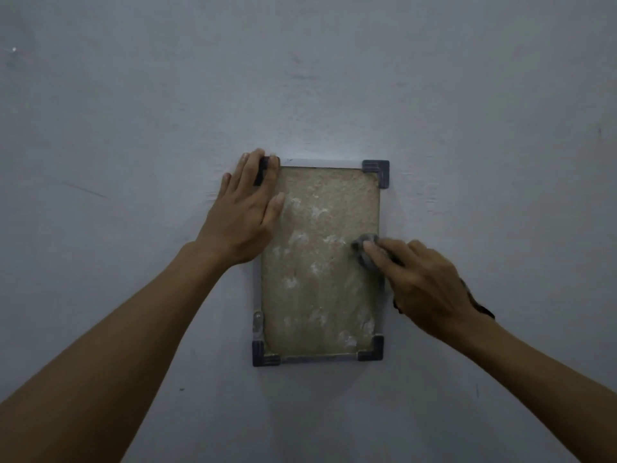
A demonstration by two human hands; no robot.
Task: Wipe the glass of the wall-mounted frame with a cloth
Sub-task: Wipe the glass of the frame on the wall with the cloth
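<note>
A rectangular frame [320, 262] with dark corner brackets and dusty, smeared glass hangs on a grey painted wall [133, 95]. The left hand [245, 212], fingers straight, presses flat at the frame's 10 o'clock corner (likely steadying it). The right hand [424, 285], at 3 o'clock, pinches a small bunched grey cloth [364, 247] against the glass, probably mid-wipe.

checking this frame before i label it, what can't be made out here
Head view only:
- Top-left corner of the frame: covered by the left hand.
- Cloth: mostly under the right hand, so its size and shape are unclear.
- Right edge of the frame at mid-height: behind the right hand.
- What sits behind the glass: dim light and white smears hide it.
- Dark band at the right wrist: too small to identify.
</note>
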